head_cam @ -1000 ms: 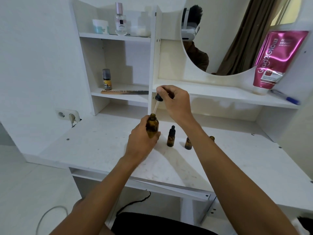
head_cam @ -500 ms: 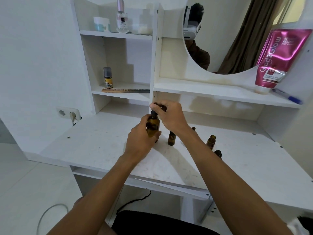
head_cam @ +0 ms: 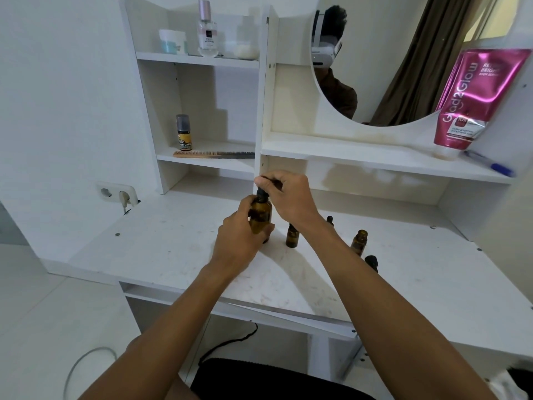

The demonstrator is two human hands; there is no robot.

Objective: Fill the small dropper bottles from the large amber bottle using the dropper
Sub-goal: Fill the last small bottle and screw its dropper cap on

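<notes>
Head view: our left hand [head_cam: 240, 241] is wrapped round the large amber bottle [head_cam: 260, 216], grip clamped on its body, base at or just above the worktop [head_cam: 178, 246], can't tell which. Right hand [head_cam: 288, 199] sits directly above, fingertips [head_cam: 266, 180] pinched on the dropper [head_cam: 262, 193] bulb/cap at the bottle neck.

We judge the bottle is glass w/ liquid: rigid, smooth, a bit heavy for its size, breakable if tipped, so hold mid-body, not the neck. Dropper bulb is prob. soft rubber; pinch the hard collar to lift, bulb only to draw or release.

Small dropper bottles stand just right of the left grip: one [head_cam: 292, 235] near it, an uncapped one [head_cam: 360, 241] farther right, beyond the right forearm. Light, narrow, easy to knock over; steady each by its sides.
</notes>
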